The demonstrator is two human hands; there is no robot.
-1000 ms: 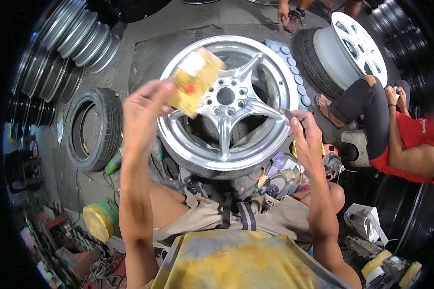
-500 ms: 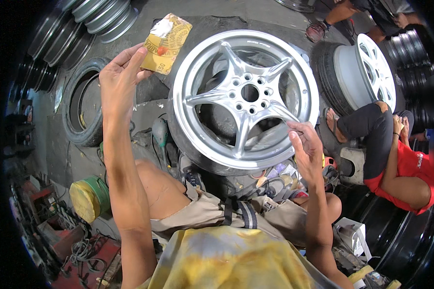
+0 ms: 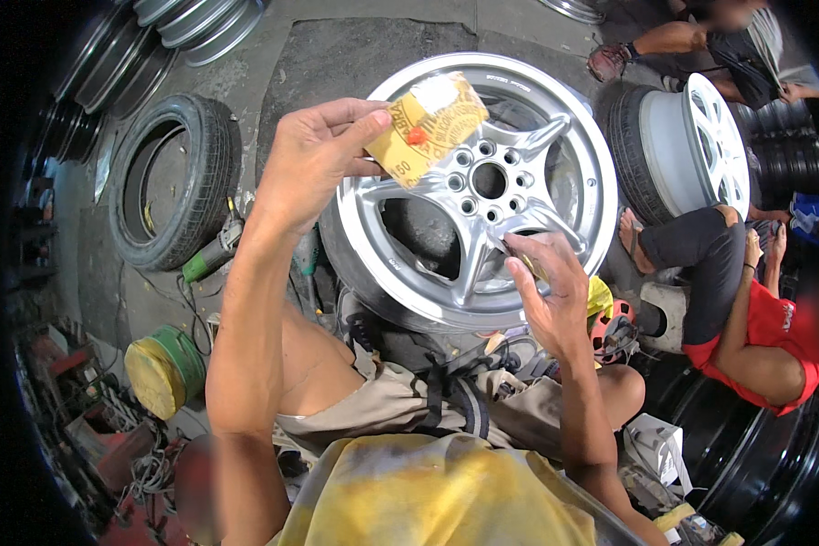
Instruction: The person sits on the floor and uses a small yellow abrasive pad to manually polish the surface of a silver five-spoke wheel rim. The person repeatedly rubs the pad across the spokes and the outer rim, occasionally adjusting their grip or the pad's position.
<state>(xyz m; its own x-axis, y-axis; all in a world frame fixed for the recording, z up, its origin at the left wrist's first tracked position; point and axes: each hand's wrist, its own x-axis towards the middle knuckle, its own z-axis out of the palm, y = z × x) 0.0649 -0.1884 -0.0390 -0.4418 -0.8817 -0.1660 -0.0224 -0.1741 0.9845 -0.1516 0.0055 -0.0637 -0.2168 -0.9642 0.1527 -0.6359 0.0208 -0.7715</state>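
Note:
My left hand (image 3: 323, 150) pinches a piece of yellow sandpaper (image 3: 446, 136) by its left edge, printed backing facing up. A whitish patch and a bright orange-red dab sit on that backing. Below it stands a silver alloy wheel (image 3: 490, 181) with five spokes, its face up; the sandpaper hides part of its upper left. Low over the wheel's near spokes is my right hand (image 3: 551, 291), fingers curled round something small and thin, mostly hidden by the fingers. I cannot make out what it is.
A loose tyre (image 3: 168, 182) and a green angle grinder (image 3: 214, 250) lie to the left, near a green-and-yellow tin (image 3: 166, 373). At right stands another wheel with a tyre (image 3: 664, 146), beside a seated person in a red shirt (image 3: 773, 332). Stacked rims (image 3: 196, 27) fill the far left.
My left hand has carried the sandpaper rightward and slightly nearer, from beside the wheel to over it. My right hand has shifted left over the near spokes.

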